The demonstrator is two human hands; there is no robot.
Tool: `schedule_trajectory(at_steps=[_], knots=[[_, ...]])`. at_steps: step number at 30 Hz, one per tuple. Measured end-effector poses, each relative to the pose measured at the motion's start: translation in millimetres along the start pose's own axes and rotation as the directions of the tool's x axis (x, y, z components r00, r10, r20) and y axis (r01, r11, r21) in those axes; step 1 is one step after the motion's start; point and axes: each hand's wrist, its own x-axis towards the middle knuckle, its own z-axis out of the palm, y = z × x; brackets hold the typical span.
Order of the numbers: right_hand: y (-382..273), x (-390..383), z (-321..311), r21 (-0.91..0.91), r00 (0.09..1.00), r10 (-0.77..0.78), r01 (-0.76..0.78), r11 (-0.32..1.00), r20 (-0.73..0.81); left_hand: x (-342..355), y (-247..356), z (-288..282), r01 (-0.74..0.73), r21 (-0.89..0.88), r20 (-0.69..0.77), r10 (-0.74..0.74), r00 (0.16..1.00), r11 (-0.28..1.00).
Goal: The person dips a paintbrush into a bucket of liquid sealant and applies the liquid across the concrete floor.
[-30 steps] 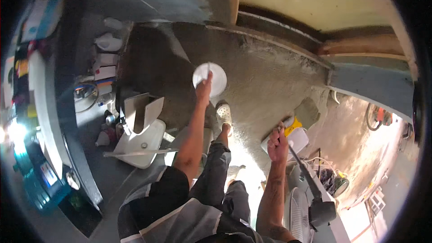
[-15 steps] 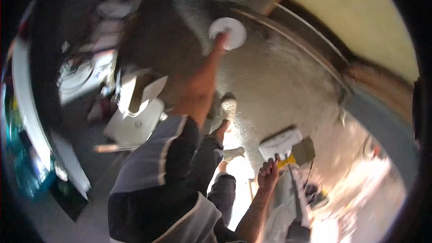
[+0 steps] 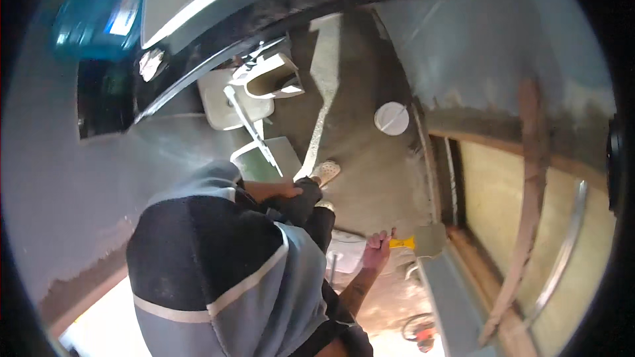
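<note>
In my right hand (image 3: 377, 251) is a putty knife (image 3: 430, 240), its yellow handle gripped and its wide grey blade pointing right. The blade is close to the wooden frame along the wall. My left hand (image 3: 288, 190) is low beside my dark trouser leg; its fingers are too small and partly hidden to read. Beyond my feet, a round white lid (image 3: 391, 118) lies on the floor, apart from both hands. A white container (image 3: 346, 251), partly covered by my body, stands next to my right hand.
To the left are a white stool (image 3: 221, 100), an open carton (image 3: 276, 78) and a dark counter holding a blue water jug (image 3: 99, 16). Pale panels (image 3: 493, 188) and a wooden post (image 3: 531, 178) line the right wall. A red and black object (image 3: 420, 330) sits at lower right.
My left hand has drawn back from the white lid to my leg. My view has swung round. My right hand still grips the putty knife.
</note>
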Motion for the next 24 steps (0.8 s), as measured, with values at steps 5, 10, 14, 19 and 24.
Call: schedule_trajectory(at_steps=[5,10,14,19,24], knots=[[-39.2,9.3,43.0,-0.222,0.953,0.258,-0.22,0.95,0.161,-39.0,-35.6,-23.0,0.108,-0.057,-0.171,-0.116,0.978,0.993],[-86.9,48.8,81.7,-0.56,0.807,0.573,-0.412,0.719,0.142,-75.4,12.3,-9.1,0.115,-0.459,-0.321,-0.285,0.903,0.881],[-117.8,103.9,118.2,-0.842,0.608,0.794,-0.432,0.324,-0.006,-75.2,69.8,63.1,0.172,-0.743,-0.177,-0.438,0.881,0.647],[-113.3,171.5,180.0,-0.975,0.423,0.881,-0.145,-0.165,-0.212,-92.1,143.5,127.2,-0.186,-0.981,-0.189,-0.457,0.869,0.053],[-61.8,191.8,232.5,-0.915,0.207,0.922,0.174,-0.364,-0.327,-136.3,210.0,149.4,-0.171,-0.978,-0.084,-0.53,0.844,-0.117]])
